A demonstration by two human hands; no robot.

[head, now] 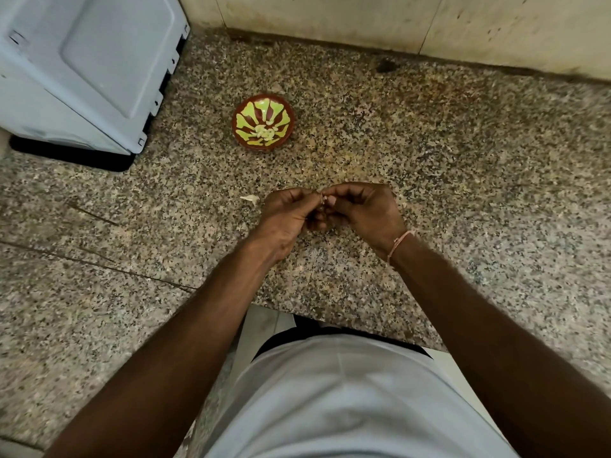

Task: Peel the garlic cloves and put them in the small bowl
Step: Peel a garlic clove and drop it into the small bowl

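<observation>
A small red bowl (243, 109) with a green pattern stands on the speckled stone counter, with several peeled garlic cloves (264, 131) lying in it. Nearer to me, my left hand (287, 215) and my right hand (363, 211) meet above the counter. Both pinch a small pale garlic clove (325, 199) between their fingertips; most of it is hidden by the fingers. A scrap of white garlic skin (250, 199) lies on the counter just left of my left hand.
A pale grey appliance (89, 71) fills the far left corner of the counter (463, 180). A tiled wall (363, 21) runs along the back. The counter's front edge (347, 325) is close to my body.
</observation>
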